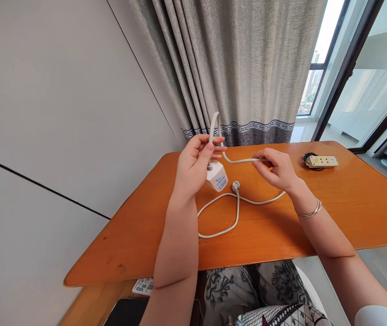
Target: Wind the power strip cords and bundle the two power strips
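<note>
My left hand (196,164) is raised above the orange table (350,203) and closed around a white power strip (217,176) and a folded loop of its white cord (214,127). My right hand (277,168) pinches the same cord a little to the right, holding it taut between both hands. The rest of the cord (227,213) lies in a loop on the table, ending in a plug (236,186) just below the strip. A silver bracelet sits on my right wrist.
A second, yellowish power strip (321,161) with a dark cord lies at the table's far right. A grey curtain (241,68) hangs behind the table, a plain wall (44,113) stands to the left, and windows are at right. A dark phone (125,312) rests on a lower shelf.
</note>
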`<control>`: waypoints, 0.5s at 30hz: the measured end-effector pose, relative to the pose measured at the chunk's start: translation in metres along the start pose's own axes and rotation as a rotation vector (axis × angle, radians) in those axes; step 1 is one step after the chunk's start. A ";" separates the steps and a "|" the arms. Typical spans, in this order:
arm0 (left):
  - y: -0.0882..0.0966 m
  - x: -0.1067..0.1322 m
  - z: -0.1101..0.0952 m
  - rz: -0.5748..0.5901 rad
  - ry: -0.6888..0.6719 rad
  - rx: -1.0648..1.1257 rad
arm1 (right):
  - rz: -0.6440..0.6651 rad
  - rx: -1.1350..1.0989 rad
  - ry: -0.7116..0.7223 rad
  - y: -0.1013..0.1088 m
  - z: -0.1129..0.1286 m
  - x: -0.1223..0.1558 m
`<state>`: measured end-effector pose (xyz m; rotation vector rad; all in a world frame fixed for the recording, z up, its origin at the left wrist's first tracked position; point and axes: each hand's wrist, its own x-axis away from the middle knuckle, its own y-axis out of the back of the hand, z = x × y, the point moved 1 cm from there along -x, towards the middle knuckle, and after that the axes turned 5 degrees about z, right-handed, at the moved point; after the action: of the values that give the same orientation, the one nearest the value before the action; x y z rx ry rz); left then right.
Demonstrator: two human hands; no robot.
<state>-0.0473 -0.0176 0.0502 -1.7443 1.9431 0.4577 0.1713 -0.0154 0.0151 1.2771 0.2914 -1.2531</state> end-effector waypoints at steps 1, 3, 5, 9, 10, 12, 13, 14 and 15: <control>-0.002 0.000 0.000 0.027 0.007 -0.008 | 0.027 0.006 0.033 0.001 0.004 0.000; -0.006 0.002 0.001 0.104 0.027 -0.014 | 0.055 -0.004 0.069 0.002 0.011 0.001; -0.011 0.004 0.004 0.206 0.066 -0.011 | 0.028 -0.034 0.074 0.004 0.017 0.002; -0.022 0.007 0.011 0.393 0.181 0.085 | -0.141 -0.054 0.065 0.008 0.023 0.001; -0.024 0.008 0.012 0.424 0.213 0.131 | -0.185 -0.042 0.055 0.009 0.023 0.001; -0.029 0.009 0.015 0.461 0.272 0.216 | -0.263 -0.019 0.019 0.010 0.021 0.000; -0.031 0.009 0.015 0.473 0.295 0.248 | -0.296 -0.017 -0.002 0.011 0.020 0.000; -0.033 0.010 0.016 0.483 0.312 0.275 | -0.321 -0.025 -0.021 0.011 0.018 -0.001; -0.034 0.010 0.016 0.493 0.323 0.298 | -0.341 -0.041 -0.035 0.012 0.017 -0.001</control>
<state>-0.0121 -0.0215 0.0339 -1.2011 2.5302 0.0340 0.1728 -0.0309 0.0282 1.2012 0.5233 -1.5480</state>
